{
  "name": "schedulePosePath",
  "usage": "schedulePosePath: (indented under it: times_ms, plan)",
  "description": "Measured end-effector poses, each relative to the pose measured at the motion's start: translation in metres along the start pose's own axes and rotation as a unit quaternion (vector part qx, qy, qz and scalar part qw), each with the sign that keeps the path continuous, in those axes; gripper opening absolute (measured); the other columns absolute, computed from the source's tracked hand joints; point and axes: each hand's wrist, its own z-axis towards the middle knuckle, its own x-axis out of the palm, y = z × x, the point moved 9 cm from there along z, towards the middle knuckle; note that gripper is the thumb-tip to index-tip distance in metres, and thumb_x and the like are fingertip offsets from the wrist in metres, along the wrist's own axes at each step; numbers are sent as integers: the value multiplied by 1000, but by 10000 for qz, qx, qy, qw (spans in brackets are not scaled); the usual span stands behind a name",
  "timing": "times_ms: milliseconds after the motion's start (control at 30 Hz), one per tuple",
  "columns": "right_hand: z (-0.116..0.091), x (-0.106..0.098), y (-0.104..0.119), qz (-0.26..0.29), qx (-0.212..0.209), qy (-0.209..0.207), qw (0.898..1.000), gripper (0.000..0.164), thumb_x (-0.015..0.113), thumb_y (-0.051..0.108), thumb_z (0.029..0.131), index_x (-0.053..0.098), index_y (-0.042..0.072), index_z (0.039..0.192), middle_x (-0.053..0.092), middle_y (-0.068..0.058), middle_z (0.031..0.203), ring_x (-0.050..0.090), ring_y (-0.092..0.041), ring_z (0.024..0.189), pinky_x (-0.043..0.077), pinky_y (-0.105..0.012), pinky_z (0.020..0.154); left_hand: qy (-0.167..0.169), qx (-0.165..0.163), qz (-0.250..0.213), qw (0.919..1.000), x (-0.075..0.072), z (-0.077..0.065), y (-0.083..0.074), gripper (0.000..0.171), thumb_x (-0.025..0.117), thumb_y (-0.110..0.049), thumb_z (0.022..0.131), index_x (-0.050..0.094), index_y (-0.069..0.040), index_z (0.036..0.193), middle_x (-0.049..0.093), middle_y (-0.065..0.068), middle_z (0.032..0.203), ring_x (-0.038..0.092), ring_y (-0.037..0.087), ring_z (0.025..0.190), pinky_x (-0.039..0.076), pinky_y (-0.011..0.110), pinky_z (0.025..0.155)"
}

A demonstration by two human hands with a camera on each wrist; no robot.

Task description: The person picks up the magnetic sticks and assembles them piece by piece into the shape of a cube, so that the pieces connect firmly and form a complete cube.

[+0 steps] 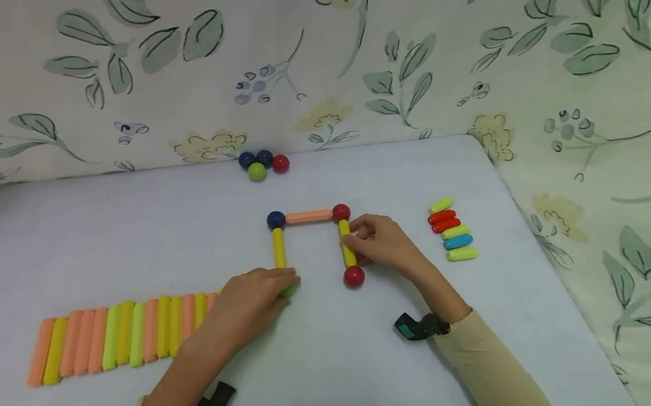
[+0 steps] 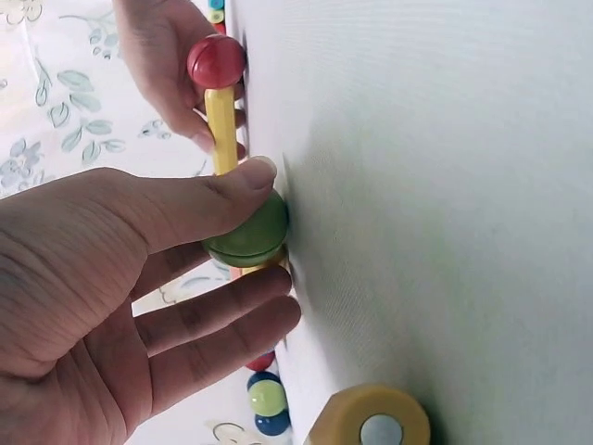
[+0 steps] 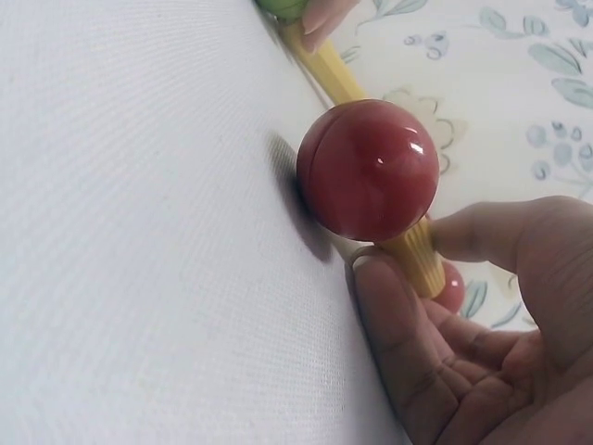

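My left hand (image 1: 252,303) pinches a green ball (image 2: 252,239) between thumb and fingers. That ball sits at the near end of a yellow stick (image 1: 279,248), whose far end meets a dark blue ball (image 1: 275,220). From there an orange stick (image 1: 310,216) runs across to a red ball (image 1: 341,212). A second yellow stick (image 1: 349,256) comes down from it, gripped by my right hand (image 1: 384,243) between thumb and fingertips. At its near end is another red ball (image 3: 369,170), close over the table in the right wrist view.
A row of orange, yellow and lime sticks (image 1: 98,339) lies at left, partly behind my left arm. One stick end (image 2: 381,429) shows a metal disc. Several loose balls (image 1: 257,171) lie by the back edge. Short coloured pieces (image 1: 458,241) are stacked at right.
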Motion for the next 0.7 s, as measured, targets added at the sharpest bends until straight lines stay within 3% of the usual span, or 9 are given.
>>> schedulePosePath:
  times_ms: [367,700]
  plan:
    - [-1,0,-5,209,-1,-26,9998,42,74,31,99,65,3,130,72,-13,101,73,-21,71,64,-30,71,166,-4,-113,9998,2,1,-2,39,84,-11,91,76,-13,130,73,2,136,71,26,121,60,46,98]
    - [0,2,-1,109,-39,-18,9999,41,74,31,100,65,4,129,72,-13,101,72,-21,71,63,-30,71,27,-88,-280,9996,3,1,2,38,82,-16,94,74,-14,132,69,6,142,69,27,126,60,46,98]
